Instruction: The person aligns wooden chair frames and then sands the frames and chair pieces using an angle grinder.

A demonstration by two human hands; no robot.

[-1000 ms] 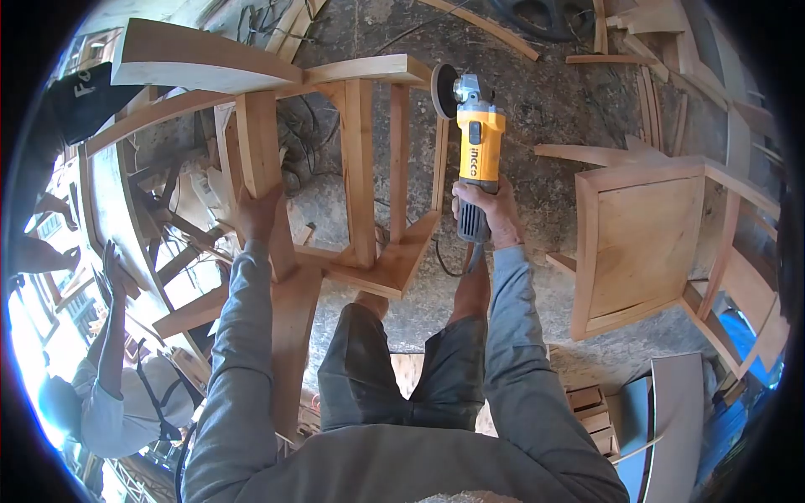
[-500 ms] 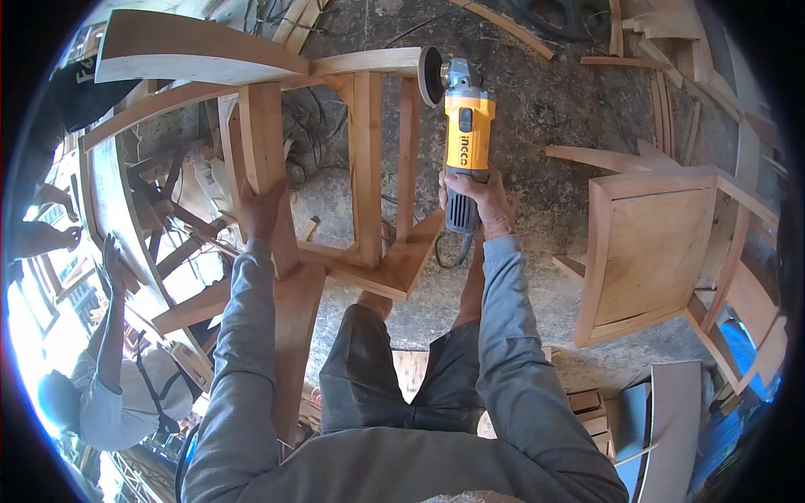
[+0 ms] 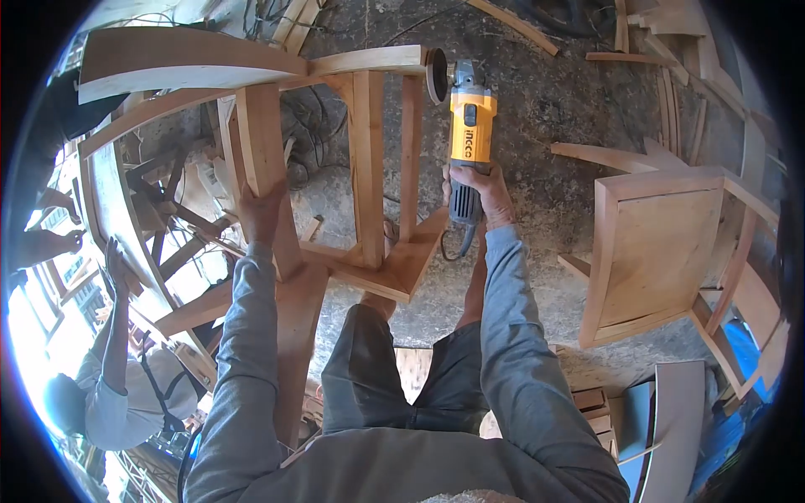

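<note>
My left hand [image 3: 262, 211] is wrapped round an upright bar of the wooden chair frame [image 3: 366, 168], which lies tipped in front of me. In my right hand [image 3: 486, 191] is a yellow angle grinder [image 3: 472, 126], gripped by its dark rear body, with its cord hanging below. The grinder's round disc [image 3: 437, 75] is at the right end of the frame's upper rail [image 3: 369, 60]; whether they touch I cannot tell. A wide curved board [image 3: 193, 54] forms the frame's upper left part.
On the right stands another wooden chair with a panel seat [image 3: 658, 256]. Wood strips [image 3: 516, 25] lie on the rough floor [image 3: 537, 109]. At the left, a co-worker [image 3: 138, 394] reaches to a long board [image 3: 126, 218]; another person's hands [image 3: 59, 243] show beyond.
The grinder has moved slightly left and down from its first position, its disc now close to the rail's end. My left hand keeps its hold on the frame.
</note>
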